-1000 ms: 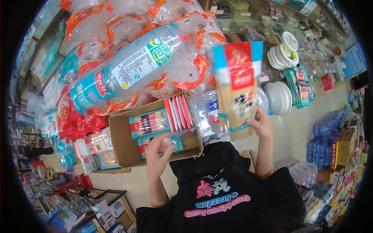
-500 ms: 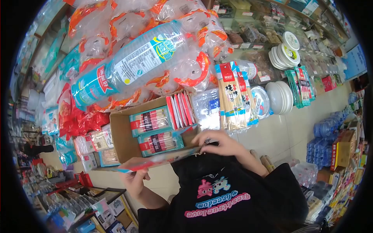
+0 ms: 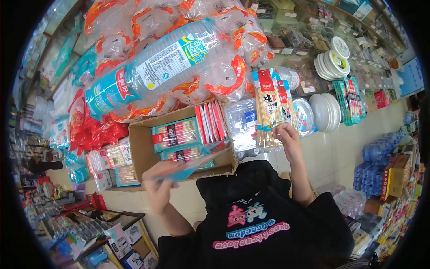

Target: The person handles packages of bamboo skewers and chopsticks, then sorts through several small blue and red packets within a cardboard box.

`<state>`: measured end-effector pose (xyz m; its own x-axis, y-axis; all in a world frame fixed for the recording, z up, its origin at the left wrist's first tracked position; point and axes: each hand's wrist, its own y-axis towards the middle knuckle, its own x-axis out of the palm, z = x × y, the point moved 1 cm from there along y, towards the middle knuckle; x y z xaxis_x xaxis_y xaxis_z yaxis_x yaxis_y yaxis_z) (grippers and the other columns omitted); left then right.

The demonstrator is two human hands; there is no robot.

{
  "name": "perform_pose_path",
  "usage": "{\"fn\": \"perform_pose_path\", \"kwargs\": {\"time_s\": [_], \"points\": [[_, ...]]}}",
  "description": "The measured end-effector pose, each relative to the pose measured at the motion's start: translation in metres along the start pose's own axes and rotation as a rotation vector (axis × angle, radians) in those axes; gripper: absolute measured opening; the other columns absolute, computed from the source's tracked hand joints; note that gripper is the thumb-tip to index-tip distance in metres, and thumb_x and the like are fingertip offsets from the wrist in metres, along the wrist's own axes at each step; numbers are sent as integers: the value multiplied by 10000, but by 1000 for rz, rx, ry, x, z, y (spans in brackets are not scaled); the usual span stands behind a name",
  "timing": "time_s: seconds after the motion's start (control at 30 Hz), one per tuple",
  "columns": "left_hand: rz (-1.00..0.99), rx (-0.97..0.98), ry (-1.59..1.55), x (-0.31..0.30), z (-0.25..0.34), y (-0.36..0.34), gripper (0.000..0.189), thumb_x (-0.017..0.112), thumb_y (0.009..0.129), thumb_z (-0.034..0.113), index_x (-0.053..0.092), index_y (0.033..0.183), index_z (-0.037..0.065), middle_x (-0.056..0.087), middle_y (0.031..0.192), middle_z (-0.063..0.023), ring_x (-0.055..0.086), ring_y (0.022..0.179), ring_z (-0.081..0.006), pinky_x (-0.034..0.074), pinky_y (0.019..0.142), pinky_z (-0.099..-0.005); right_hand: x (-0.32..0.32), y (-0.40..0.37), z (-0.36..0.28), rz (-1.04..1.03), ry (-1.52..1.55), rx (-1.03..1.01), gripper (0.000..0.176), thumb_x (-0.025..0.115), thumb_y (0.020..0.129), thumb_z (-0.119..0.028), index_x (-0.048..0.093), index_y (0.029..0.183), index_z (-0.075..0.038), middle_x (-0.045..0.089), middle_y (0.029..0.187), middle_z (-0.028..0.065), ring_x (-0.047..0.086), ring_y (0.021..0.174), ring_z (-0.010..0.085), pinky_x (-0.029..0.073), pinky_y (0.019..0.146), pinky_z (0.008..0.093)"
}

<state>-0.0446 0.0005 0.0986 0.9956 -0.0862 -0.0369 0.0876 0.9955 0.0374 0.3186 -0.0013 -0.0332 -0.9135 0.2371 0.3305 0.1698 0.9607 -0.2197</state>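
Observation:
My left hand (image 3: 157, 183) is closed on a flat, blurred packet (image 3: 192, 167), tilted over the front edge of an open cardboard box (image 3: 139, 154). Within the box, teal-edged packets of thin sticks (image 3: 177, 134) lie flat, partly covered by the held packet. Several red-and-white packets (image 3: 210, 122) stand on edge at its right side. My right hand (image 3: 286, 136) is at the lower right of a pack of bamboo skewers (image 3: 265, 105). Its fingers are curled together; whether anything is pinched in them is hidden.
Behind the box lie a long sleeve of clear plastic cups (image 3: 161, 67) and several orange-marked bags (image 3: 226, 78). Red bags (image 3: 96, 134) and stick packs (image 3: 118, 157) are to the left. White lids (image 3: 326, 112) and teal packs (image 3: 350, 101) stand right of the skewers.
My right hand has let go of the packet's right end and moved right and up to the skewer pack. The packet in my left hand has swung up over the box.

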Motion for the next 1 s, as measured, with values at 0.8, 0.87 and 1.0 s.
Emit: {"fn": "perform_pose_path", "kwargs": {"time_s": [0.8, 0.87, 1.0], "points": [[-128, 149, 1005, 64, -113, 18, 319, 747, 660, 82, 553, 913, 70, 570, 876, -67, 598, 679, -302, 466, 590, -395, -6, 7, 9, -50, -199, 44, 112, 499, 922, -106, 562, 951, -18, 632, 960, 67, 569, 837, 111, 447, 763, 253], [-140, 151, 1024, 63, -109, 17, 288, 739, 660, 66, 553, 879, 70, 586, 856, -59, 608, 690, -300, 469, 587, -394, -3, 5, 10, -74, -206, 42, 107, 508, 919, -105, 563, 954, -21, 634, 954, 61, 571, 841, 111, 447, 769, 253], [-142, 14, 954, 61, -110, 16, 351, 720, 654, 50, 595, 979, 96, 597, 929, -78, 617, 796, -317, 498, 627, -414, 14, 2, 15, -223, -378, 22, 190, 581, 866, -91, 554, 1042, -25, 610, 1019, 53, 569, 894, 137, 447, 797, 267]]}}
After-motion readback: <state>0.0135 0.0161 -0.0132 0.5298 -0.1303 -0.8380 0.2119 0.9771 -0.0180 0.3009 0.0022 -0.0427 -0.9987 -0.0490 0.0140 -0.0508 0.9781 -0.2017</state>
